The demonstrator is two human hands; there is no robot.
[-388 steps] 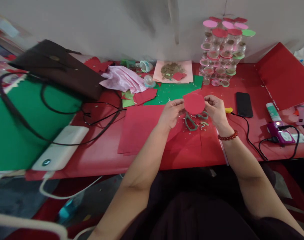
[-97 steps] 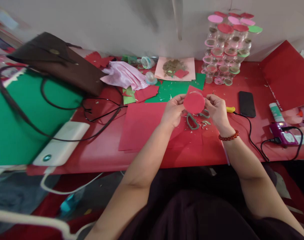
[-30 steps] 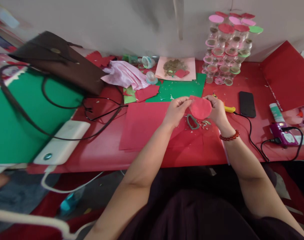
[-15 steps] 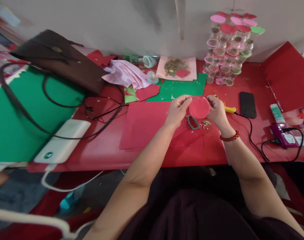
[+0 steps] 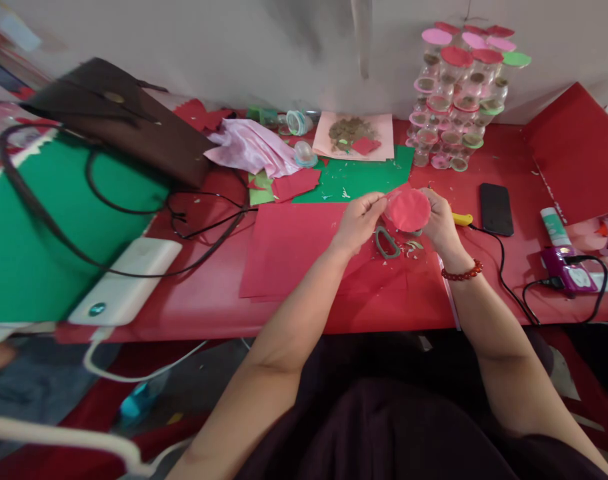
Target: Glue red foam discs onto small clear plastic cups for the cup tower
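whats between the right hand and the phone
In the head view, a yellow handle lies on the table between the right hand and the phone, with a black cord running from it.

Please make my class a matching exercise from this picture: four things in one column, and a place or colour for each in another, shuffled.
1. phone
2. red disc
3. bag
4. scissors

A. between the left hand and the right hand
B. grey handles
C. right of the yellow tool
D. dark brown

Right pairs: 1-C, 2-A, 3-D, 4-B
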